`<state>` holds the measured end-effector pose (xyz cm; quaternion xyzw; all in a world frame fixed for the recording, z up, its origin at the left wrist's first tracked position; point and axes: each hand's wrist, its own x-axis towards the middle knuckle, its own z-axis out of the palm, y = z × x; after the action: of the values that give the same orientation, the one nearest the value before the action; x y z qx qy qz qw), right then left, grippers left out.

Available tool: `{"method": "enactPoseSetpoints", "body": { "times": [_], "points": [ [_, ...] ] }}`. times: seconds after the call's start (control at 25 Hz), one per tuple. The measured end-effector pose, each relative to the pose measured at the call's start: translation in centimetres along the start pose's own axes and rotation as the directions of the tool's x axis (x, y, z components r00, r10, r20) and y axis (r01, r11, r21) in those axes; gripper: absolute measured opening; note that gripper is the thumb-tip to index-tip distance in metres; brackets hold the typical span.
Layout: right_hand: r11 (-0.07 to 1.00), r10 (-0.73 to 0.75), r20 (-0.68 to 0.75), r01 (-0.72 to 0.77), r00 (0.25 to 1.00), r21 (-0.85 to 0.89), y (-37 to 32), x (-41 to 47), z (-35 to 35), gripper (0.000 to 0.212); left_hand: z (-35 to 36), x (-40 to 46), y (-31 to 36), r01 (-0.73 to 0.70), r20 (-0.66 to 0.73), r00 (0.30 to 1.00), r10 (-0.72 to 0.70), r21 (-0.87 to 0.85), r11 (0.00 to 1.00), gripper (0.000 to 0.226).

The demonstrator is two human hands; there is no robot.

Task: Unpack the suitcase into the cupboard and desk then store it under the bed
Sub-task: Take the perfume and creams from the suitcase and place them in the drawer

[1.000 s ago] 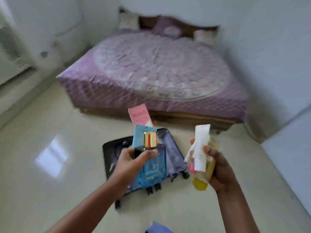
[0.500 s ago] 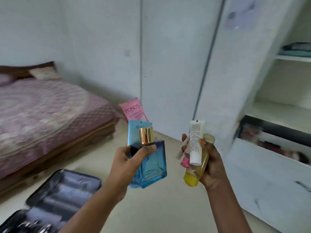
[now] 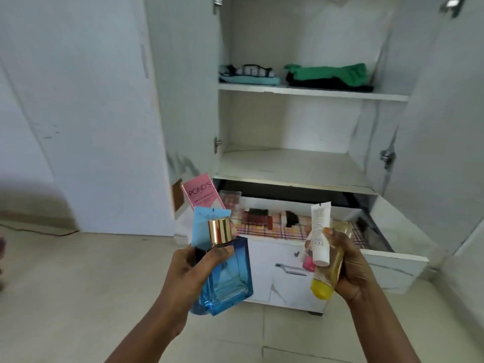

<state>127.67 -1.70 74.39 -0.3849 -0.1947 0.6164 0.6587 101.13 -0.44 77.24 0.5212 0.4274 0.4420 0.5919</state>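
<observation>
my left hand [image 3: 187, 268] grips blue perfume bottle [image 3: 225, 277], pink pond's box [image 3: 201, 193]; my right hand [image 3: 348, 268] clasps white tube [image 3: 320, 233], yellow-capped bottle [image 3: 328, 271], perhaps a pink-capped item; cupboard [image 3: 309, 93] drawer [image 3: 392, 260] open.

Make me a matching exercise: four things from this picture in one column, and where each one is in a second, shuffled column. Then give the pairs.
Things
1. blue perfume bottle
2. white tube
3. green clothes
4. checked cloth

Places
A. on the upper cupboard shelf
B. in the left hand
C. in the open drawer
D. in the right hand

Pairs: 1-B, 2-D, 3-A, 4-C
</observation>
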Motion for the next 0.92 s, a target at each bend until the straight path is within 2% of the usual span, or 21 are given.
{"method": "enactPoseSetpoints", "body": {
  "times": [0.12, 0.28, 0.32, 0.48, 0.6, 0.68, 0.76, 0.8, 0.92],
  "points": [
    [0.998, -0.050, -0.113, 0.045, 0.992, -0.047, -2.4, 4.6, -2.9, 0.102, 1.8, 6.1, -1.3, 0.032, 0.021, 0.999, -0.032, -0.033, 0.999, 0.054],
    [0.994, -0.073, -0.235, 0.053, 0.969, -0.091, -4.5, 11.1, -5.1, 0.053, 4.6, 15.5, -3.9, 0.113, 0.132, 0.986, -0.098, -0.110, 0.988, 0.046],
    [0.995, -0.054, -0.270, 0.030, 0.961, -0.091, -4.8, 12.7, -5.6, 0.047, 5.6, 18.0, -4.4, 0.160, 0.170, 0.976, -0.138, -0.120, 0.980, 0.044],
    [0.997, -0.001, -0.381, -0.029, 0.925, -0.074, -4.9, 17.7, -8.0, 0.046, 10.8, 26.1, -6.6, 0.351, 0.335, 0.890, -0.311, -0.065, 0.934, 0.052],
    [0.982, 0.002, -0.443, -0.084, 0.897, -0.167, -5.8, 20.6, -10.2, 0.046, 15.1, 30.6, -8.3, 0.412, 0.411, 0.823, -0.392, 0.041, 0.910, 0.059],
    [0.942, -0.012, -0.478, -0.151, 0.878, -0.301, -6.3, 21.9, -11.8, 0.038, 17.6, 32.5, -9.8, 0.435, 0.448, 0.777, -0.442, 0.125, 0.892, 0.059],
    [0.872, -0.004, -0.505, -0.244, 0.863, -0.425, -6.4, 23.2, -13.4, 0.015, 19.5, 33.6, -11.8, 0.459, 0.454, 0.735, -0.503, 0.212, 0.862, 0.050],
    [0.829, 0.021, -0.522, -0.307, 0.853, -0.468, -6.3, 23.6, -14.0, 0.011, 20.2, 33.9, -12.6, 0.467, 0.443, 0.721, -0.533, 0.258, 0.846, 0.046],
    [0.678, 0.161, -0.595, -0.526, 0.788, -0.513, -5.5, 25.3, -16.5, 0.021, 21.3, 34.3, -15.2, 0.486, 0.392, 0.707, -0.588, 0.335, 0.807, 0.039]
  ]
}}
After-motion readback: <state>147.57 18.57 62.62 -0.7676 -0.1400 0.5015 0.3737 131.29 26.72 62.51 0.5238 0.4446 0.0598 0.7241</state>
